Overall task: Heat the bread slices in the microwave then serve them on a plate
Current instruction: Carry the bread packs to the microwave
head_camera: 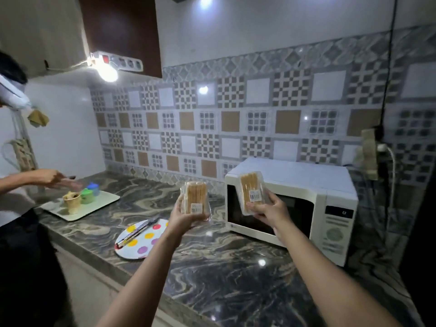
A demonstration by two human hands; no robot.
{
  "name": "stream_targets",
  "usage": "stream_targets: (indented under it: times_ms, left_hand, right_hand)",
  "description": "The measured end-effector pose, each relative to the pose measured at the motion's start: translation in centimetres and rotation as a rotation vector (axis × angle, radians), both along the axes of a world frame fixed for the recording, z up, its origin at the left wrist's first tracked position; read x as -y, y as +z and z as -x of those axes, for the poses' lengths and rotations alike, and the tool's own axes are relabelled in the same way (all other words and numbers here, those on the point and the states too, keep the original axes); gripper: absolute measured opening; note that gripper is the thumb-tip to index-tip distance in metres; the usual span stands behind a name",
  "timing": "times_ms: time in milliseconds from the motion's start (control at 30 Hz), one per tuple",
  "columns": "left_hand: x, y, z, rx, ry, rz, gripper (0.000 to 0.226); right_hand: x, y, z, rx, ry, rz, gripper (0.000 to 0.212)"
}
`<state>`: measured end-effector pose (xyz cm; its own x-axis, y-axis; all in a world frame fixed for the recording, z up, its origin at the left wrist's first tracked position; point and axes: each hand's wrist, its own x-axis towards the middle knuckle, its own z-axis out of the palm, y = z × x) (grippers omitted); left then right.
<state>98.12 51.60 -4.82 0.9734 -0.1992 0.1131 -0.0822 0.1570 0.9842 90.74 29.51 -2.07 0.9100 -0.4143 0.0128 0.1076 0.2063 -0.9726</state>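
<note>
Above the marble counter (212, 274) we've got both hands up: left hand (182, 219) gripping one bread pack (195, 197), right hand (269, 210) gripping another bread pack (252, 192) before the shut microwave (306, 208).

second person (21, 208) cut off left | label (255, 196) print unreadable | tongs (138, 232) blurred

A: Where are the two bare hands?

B: Both forearms reach forward and up from the bottom edge, elbows bent a little. The left hand (182, 217) is raised, palm turned up and inward, fingers curled closed in a grip.

A: And the other?

B: The right hand (269, 208) sits slightly higher and further right, fingers and thumb likewise clamped. The hands are apart, not touching.
</note>
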Motion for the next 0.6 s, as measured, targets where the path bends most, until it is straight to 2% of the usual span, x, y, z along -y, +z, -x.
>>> stream_targets:
  times_ms: [100,333,500,600]
  left_hand:
    - [4.9,1.0,-4.0,0.018,-0.078,-0.023,0.072]
    - [16.4,3.6,-11.3,0.06,-0.256,-0.042,0.073]
    - [23.3,5.1,-15.1,-0.01,-0.343,-0.112,0.091]
    - [26.2,5.1,-16.3,0.017,-0.366,-0.208,0.073]
  right_hand:
    - [3.8,1.2,-1.2,0.015,-0.089,0.059,0.08]
    - [13.7,3.6,-4.0,-0.056,-0.247,0.105,0.065]
    - [19.0,4.1,-6.4,-0.158,-0.304,0.184,0.065]
    - [20.9,4.2,-7.6,-0.243,-0.31,0.27,0.068]
